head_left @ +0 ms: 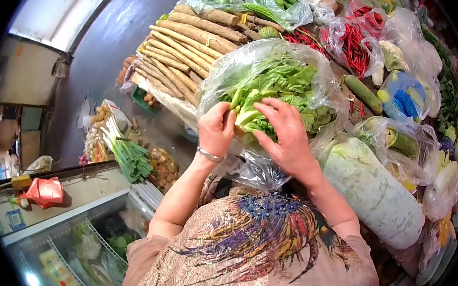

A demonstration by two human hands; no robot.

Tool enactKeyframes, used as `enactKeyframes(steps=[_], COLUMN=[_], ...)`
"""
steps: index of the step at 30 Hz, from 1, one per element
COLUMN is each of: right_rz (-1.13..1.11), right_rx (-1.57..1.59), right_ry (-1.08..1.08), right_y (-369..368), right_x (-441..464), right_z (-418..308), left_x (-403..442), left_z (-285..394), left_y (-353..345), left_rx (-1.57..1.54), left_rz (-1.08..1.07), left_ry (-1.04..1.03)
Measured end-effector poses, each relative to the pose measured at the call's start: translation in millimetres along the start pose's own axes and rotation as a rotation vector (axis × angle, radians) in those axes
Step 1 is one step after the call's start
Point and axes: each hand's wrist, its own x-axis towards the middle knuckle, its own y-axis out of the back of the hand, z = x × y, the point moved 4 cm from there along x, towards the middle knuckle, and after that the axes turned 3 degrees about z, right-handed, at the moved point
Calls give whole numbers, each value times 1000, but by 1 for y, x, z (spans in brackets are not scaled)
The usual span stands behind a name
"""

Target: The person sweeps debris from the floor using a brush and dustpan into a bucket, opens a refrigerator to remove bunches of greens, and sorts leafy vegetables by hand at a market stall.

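Observation:
Leafy green lettuce [294, 84] fills an open clear plastic bag [224, 79] in front of me. My left hand [217, 129], with a silver bracelet at the wrist, is closed in a pinch at the left side of the greens, on a pale green stem [236, 98]. Over the front of the leaves is my right hand [282, 134], its thumb and fingers apart with nothing gripped between them. Crumpled clear plastic [258, 170] hangs below both hands.
Long brown roots [178, 50] lie at the back left. A large winter melon [372, 191] is close to my right arm, with bagged red chilies [355, 47] beyond it. Scallions [130, 156] and a glass-topped cooler [82, 262] are on the left.

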Motion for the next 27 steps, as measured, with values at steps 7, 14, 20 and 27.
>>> enactKeyframes(steps=[7,14,20,27], right_rz=[-82,-43,-41,-3], right_rx=[-145,-129,-150,-202], right_ry=[5,-12,-40,-22], right_y=[-30,-27,-30,-39], right_x=[11,23,15,11], right_z=[16,24,24,29], left_x=[7,10,13,19], left_z=[-14,-28,-34,-33], left_y=[-5,-6,-12,-17], left_rx=[265,-145,-165,159], left_rz=[97,113,133,80], left_ry=[-330,104,95,-75])
